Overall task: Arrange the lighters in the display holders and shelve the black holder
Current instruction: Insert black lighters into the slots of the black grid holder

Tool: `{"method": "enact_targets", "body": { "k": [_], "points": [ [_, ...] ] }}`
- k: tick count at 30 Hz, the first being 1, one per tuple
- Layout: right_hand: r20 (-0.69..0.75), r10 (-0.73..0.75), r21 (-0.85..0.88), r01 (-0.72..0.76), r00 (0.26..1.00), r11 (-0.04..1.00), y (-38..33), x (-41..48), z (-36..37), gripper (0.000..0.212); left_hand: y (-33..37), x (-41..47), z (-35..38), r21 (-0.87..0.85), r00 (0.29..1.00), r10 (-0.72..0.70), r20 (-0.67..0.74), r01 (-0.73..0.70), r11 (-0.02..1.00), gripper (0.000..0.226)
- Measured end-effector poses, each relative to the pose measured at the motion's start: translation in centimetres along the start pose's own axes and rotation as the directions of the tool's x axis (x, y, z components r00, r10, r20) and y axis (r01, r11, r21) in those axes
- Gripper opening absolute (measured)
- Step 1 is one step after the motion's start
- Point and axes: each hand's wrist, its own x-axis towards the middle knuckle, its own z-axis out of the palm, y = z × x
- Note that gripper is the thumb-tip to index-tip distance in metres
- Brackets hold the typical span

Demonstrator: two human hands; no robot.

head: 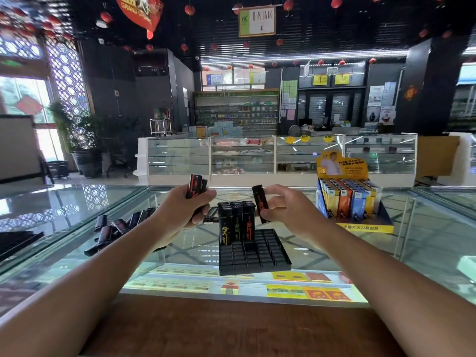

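A left hand (184,210) grips several lighters (197,186); the right hand's (286,210) fingers (273,202) pinch one lighter (259,202) above the black holder (253,253) (partly filled) on the glass tabletop (425,240).

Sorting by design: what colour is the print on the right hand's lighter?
Red on black: the lighter in the right hand, head view.

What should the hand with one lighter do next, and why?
Probably lower the lighter in the right hand into an empty slot of the black holder, beside the standing lighters. Many slots are empty, and the left hand holds more lighters.
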Motion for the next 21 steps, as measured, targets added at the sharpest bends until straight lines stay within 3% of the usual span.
{"method": "enact_targets", "body": {
  "k": [3, 8, 21],
  "points": [
    [-0.037, -0.009, -0.008, 0.009, 0.999, 1.000, 0.75, 0.28, 0.09, 0.030, -0.01, -0.02, 0.01, 0.031, 1.000, 0.005, 0.001, -0.005, 0.999, 0.025],
    [-0.022, -0.036, -0.035, 0.036, 0.999, 0.999, 0.38, -0.21, 0.20, 0.056, -0.08, -0.04, 0.06, 0.065, 1.000, 0.009, 0.011, -0.010, 0.998, 0.018],
    [-0.030, -0.037, 0.048, 0.039, 0.999, 0.998, 0.54, 0.05, 0.63, 0.049, -0.25, -0.03, -0.16, 0.094, 1.000, 0.006, 0.003, -0.006, 0.996, 0.020]
  ]
}}
